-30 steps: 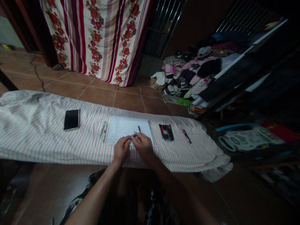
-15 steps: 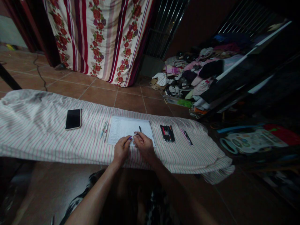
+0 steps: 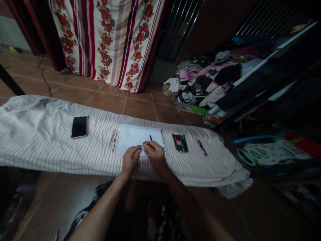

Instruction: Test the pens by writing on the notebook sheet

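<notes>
Around the centre of the frame, over the spiral notebook's (image 3: 136, 131) near edge, the left hand (image 3: 129, 160) pinches a purple pen (image 3: 139, 147) between closed fingers; the right hand (image 3: 155, 154) curls close beside it, its hold unclear; the pen looks light, stiff, slick, probably best gripped mid-barrel.

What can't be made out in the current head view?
All from the head view:
- The small purple item at the fingertips of the left hand: mostly covered by fingers, so its exact kind is unclear.
- Whether the right hand grips anything: its own fingers hide that.
- Text on the spiral notebook: too small and faint.
- Markings on the row of pens: too small.
- The striped cloth's left end: cut off by the picture edge.
</notes>
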Motion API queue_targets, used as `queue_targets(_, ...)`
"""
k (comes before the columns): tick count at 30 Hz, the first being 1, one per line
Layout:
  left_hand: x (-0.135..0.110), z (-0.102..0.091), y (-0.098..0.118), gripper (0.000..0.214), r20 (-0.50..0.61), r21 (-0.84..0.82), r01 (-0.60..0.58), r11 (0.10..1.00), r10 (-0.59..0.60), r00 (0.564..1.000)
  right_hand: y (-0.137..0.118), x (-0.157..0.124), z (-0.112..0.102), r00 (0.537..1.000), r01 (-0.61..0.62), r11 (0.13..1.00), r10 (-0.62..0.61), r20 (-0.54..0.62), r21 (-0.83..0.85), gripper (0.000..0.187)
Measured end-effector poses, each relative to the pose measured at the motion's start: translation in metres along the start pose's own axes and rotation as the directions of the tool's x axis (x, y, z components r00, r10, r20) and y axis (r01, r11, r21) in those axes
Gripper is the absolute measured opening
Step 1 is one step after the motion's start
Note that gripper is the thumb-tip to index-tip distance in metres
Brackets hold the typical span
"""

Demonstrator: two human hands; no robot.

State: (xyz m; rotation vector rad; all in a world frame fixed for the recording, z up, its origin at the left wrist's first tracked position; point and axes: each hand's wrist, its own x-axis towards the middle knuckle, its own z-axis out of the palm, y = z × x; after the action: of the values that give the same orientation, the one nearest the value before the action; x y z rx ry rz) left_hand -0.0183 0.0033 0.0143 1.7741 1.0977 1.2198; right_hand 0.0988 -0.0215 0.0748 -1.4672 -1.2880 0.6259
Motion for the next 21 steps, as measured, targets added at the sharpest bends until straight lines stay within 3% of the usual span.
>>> queue_targets(10, 0.000, -0.001, 0.001, 0.023, -0.011, 0.021, 0.005, 1.000, -0.005, 1.000, -0.013, 0.001, -0.008, 0.996, 0.085, 0.984, -0.080, 0.036, -0.157, 0.016)
queue_targets(21, 0.001, -0.002, -0.003, 0.023, -0.013, 0.036, 0.007, 0.999, -0.007, 1.000, -0.002, 0.000, 0.000, 0.999, 0.017, 0.997, -0.014, 0.040, -0.071, 0.016)
